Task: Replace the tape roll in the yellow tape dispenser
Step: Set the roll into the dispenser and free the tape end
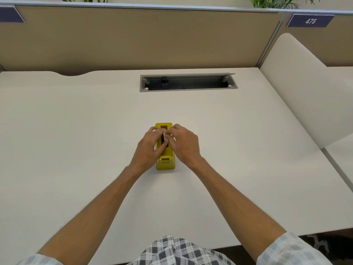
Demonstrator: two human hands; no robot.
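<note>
The desk [95, 131] lies under both my hands, and the dispenser [165, 163] stands between them. My left hand [150, 148] and right hand [184, 144] curl over its slot, pinching the roll [163, 138]. I should keep it square and seat it evenly.

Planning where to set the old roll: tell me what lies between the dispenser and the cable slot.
Nothing: the head view shows bare desk between the dispenser and the cable slot.
</note>
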